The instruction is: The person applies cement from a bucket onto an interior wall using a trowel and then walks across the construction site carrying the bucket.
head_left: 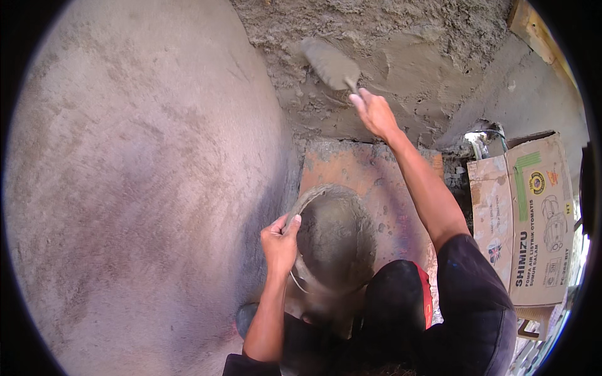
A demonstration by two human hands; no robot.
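Observation:
My right hand [374,114] is closed around the handle of a trowel [331,62], reaching up and forward. Its grey, mortar-coated blade lies over a rough wall surface [417,72] spread with wet mortar; whether it touches cannot be made out. Lower down, my left hand [279,245] grips the near-left rim of a round bucket [311,195], thumb on top. Grey wet mortar [332,235] fills the bucket, which tilts a little. A thin wire-like handle hangs at its lower left side.
A broad, smooth grey plastered surface [144,163] takes up the left side. Beneath the bucket lies a stained reddish board [401,194]. A cardboard box [533,219] stands right of my forearm, with a wooden piece [540,34] above it. My dark-clad knee [395,294] is beside the bucket.

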